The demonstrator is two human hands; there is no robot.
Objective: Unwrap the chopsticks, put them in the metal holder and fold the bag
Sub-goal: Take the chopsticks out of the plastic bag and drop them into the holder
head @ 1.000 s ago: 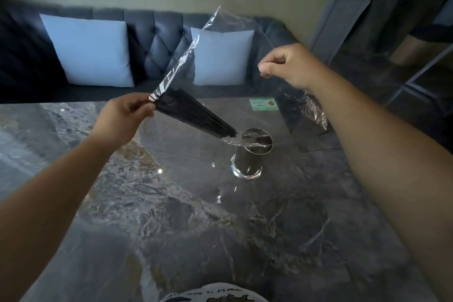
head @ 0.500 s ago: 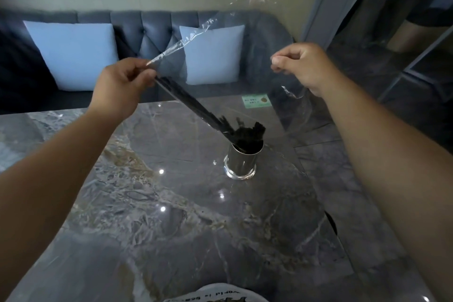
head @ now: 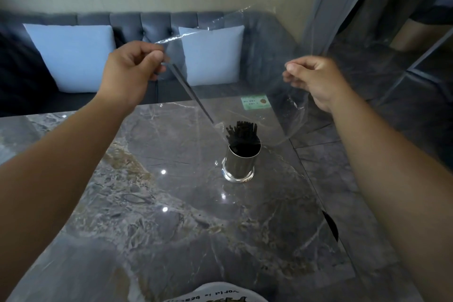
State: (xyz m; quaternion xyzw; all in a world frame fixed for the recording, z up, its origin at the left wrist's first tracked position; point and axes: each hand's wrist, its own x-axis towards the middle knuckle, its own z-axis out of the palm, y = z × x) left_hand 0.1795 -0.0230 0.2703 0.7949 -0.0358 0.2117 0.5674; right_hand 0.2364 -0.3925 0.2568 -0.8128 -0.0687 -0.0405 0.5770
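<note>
A shiny metal holder (head: 241, 165) stands on the marble table (head: 171, 216), with a bunch of black chopsticks (head: 241, 131) upright in it. Above it hangs a clear plastic bag (head: 245, 61), stretched between both hands. My left hand (head: 133, 68) pinches the bag's left corner and my right hand (head: 312, 78) pinches its right edge. A last dark chopstick (head: 193, 95) slants inside the bag from my left hand down toward the holder.
A grey tufted sofa (head: 147, 24) with two pale blue cushions (head: 73, 56) runs behind the table. A small green card (head: 255, 102) lies at the table's far edge. The table's right edge drops to a tiled floor (head: 367, 154).
The chopsticks have slid out of the bag into the holder, where they now stand upright. Both hands have spread the bag wider, and only a thin dark stick remains in it.
</note>
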